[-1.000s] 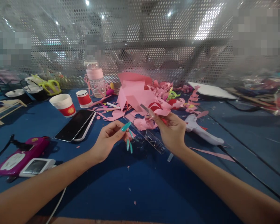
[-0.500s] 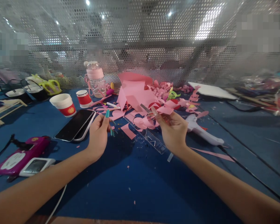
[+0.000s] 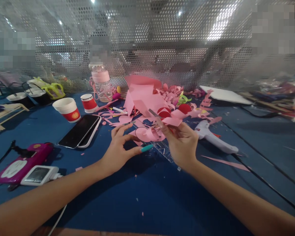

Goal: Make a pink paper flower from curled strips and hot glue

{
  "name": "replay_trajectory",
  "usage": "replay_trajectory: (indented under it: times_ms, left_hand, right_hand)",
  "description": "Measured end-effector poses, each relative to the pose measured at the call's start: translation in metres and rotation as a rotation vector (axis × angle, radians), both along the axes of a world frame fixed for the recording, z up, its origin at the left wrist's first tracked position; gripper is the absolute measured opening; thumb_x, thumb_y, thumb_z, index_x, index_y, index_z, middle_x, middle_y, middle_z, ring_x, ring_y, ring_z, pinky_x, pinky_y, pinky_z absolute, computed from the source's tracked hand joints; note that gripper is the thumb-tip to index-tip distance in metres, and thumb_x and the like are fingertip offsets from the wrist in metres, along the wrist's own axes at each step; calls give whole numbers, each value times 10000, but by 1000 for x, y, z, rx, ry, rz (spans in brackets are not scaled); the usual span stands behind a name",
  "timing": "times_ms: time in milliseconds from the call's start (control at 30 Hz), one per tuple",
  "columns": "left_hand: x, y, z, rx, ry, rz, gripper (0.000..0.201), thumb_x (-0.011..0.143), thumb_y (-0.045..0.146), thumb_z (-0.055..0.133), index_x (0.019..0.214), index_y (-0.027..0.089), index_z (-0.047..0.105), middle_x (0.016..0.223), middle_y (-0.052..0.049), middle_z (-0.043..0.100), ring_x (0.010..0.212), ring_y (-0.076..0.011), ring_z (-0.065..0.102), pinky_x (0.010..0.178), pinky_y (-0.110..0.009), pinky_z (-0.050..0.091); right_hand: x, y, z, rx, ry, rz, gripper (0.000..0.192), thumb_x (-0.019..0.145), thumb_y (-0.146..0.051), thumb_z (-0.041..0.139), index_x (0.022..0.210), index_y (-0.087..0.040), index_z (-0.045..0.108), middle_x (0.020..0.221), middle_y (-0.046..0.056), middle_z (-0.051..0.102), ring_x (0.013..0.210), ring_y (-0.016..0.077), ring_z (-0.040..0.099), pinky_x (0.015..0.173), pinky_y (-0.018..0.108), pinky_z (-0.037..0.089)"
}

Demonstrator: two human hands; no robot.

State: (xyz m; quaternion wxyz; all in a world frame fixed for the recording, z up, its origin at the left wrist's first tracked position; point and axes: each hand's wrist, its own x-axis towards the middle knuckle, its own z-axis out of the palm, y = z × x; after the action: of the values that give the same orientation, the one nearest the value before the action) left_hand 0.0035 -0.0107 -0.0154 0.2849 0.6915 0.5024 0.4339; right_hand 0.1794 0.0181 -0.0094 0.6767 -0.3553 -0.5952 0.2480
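Head view, right hand (image 3: 183, 144) gripping scissors (image 3: 154, 114), left hand (image 3: 119, 149) at pink paper (image 3: 145, 133)

— Where does the view sit?
— On the person's head, close above the blue bench (image 3: 147, 203), looking forward and down.
— What fills the upper frame?
— A perforated metal screen (image 3: 162, 49), facing the camera.

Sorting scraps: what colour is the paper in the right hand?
Pink paper piece, clearest in the head view.

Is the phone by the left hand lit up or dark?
Dark. The phone lies flat and face-up on the blue table, its screen black with only a dull glare.
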Motion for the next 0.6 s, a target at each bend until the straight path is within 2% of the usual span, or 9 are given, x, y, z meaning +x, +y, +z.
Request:
replay_trajectory:
  times_ms: [200, 600]
  left_hand:
    - [3, 1, 3, -44, 86, 43, 236, 743, 373, 596, 579, 206, 616, 1274, -21, 505, 1215, -249, 292, 1028, -464, 190]
    - [2, 0, 2, 29, 65, 31, 180, 759, 325, 595, 618, 228, 651, 1233, 4, 546, 1177, -246, 339, 992, -482, 221]
  right_hand:
    - [-5, -6, -1, 54, -28, 21, 134, 706, -178, 668, 822, -246, 668, 749, -33, 661, 708, 131, 610, 749, 326, 510]
    - [-3, -4, 0, 64, -95, -28, 160, 713, -159, 659, 843, -251, 673, 790, -33, 680, 727, 132, 618, 723, 310, 504]
